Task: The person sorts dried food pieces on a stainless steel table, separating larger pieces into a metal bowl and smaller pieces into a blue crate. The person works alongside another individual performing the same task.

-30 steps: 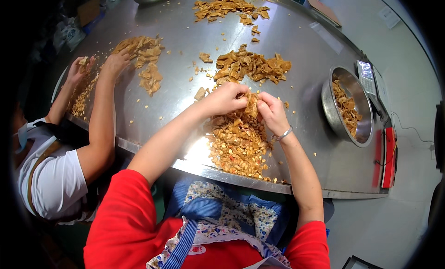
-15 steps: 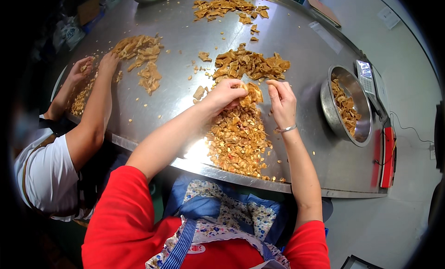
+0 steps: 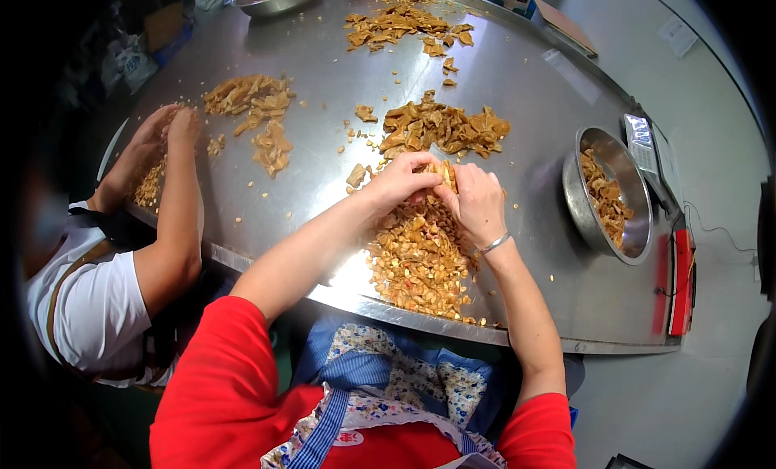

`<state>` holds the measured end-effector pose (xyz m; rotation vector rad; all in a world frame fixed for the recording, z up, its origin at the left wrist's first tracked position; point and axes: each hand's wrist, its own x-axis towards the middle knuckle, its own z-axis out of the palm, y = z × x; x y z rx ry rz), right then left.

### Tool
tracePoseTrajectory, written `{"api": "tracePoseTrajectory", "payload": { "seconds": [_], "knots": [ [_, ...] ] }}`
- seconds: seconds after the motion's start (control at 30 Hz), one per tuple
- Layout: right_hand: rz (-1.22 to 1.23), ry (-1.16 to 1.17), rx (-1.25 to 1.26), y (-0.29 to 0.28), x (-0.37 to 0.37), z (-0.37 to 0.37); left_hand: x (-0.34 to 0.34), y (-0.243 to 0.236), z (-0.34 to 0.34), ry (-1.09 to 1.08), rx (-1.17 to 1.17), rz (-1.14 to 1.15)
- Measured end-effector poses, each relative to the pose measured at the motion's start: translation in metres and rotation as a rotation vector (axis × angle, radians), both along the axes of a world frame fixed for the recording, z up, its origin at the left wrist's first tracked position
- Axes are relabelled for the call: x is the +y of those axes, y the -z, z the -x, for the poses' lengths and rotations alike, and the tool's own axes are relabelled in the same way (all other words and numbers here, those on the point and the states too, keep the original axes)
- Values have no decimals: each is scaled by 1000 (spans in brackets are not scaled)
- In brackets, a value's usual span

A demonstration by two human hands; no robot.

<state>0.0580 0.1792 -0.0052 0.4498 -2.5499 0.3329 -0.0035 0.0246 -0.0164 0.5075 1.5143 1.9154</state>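
Observation:
My left hand [image 3: 404, 180] and my right hand [image 3: 478, 202] are together, both closed on one golden-brown, leathery flake [image 3: 441, 175]. Fingertips hide part of it. Under and in front of my hands spreads a pile of small yellow and brown bits [image 3: 424, 267], some like seeds or split nuts, reaching toward the table's near edge. Just beyond my hands lies a heap of larger brown flakes [image 3: 443, 126]. A few pale loose pieces [image 3: 356, 176] rest left of my left hand.
A steel bowl [image 3: 572, 190] of brown flakes stands at right, beside a scale [image 3: 640, 139] and a red object [image 3: 681, 283]. At left, a co-worker's hands [image 3: 179, 128] work over bits near another flake heap [image 3: 257, 97]. More flakes [image 3: 400, 25] and another bowl [image 3: 275, 6] lie farther back.
My right hand has moved left to meet my left hand and now grips the flake too. The co-worker's hands have come together. The whole view has shifted slightly.

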Motion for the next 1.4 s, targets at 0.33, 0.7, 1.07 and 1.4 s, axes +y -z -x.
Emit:
{"api": "tracePoseTrajectory", "payload": {
  "seconds": [0.33, 0.7, 1.07, 1.4],
  "knots": [
    [614, -179, -408, 6, 14, 2, -5, 3, 6, 160, 122, 66],
    [1089, 102, -237, 17, 33, 12, -5, 5, 14, -90, -204, -19],
    [386, 12, -148, -2, -15, -8, 5, 3, -4, -351, -31, 167],
    [562, 111, -313, -10, -12, -4, 7, -2, -12, -246, -108, -102]
  ]
}}
